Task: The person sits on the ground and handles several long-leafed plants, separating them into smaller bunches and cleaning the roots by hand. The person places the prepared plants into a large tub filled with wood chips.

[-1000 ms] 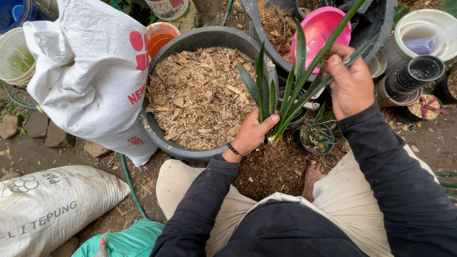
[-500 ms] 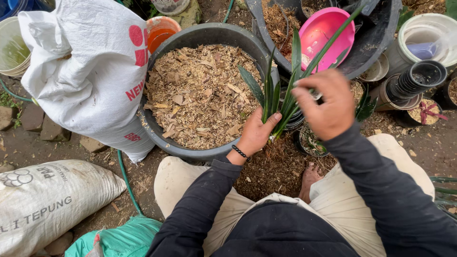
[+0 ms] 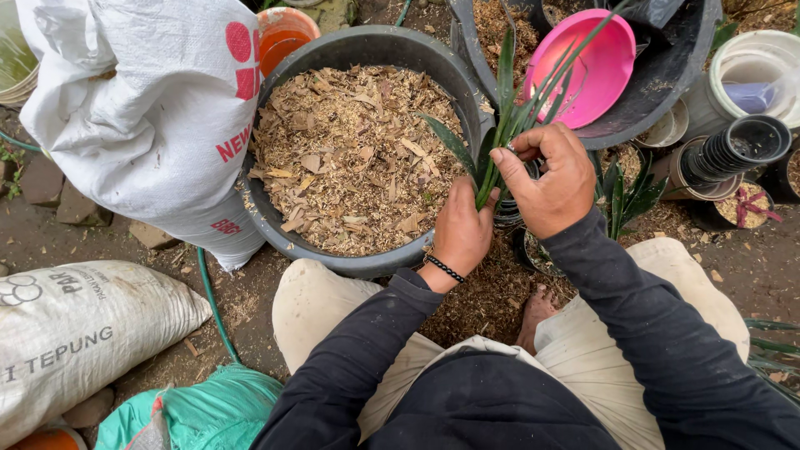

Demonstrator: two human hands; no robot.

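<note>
Both hands gripping plant (image 3: 508, 117) w/ long green leaves, just beside big tub (image 3: 367, 46) of wood chips: left hand (image 3: 461, 229) closing round base, right hand (image 3: 554, 179) pinching leaves. Best keeping stem upright, grip gentle.

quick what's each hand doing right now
Left hand: closed around the base of the green plant.
Right hand: fingers pinching the same plant's leaves higher up.
</note>
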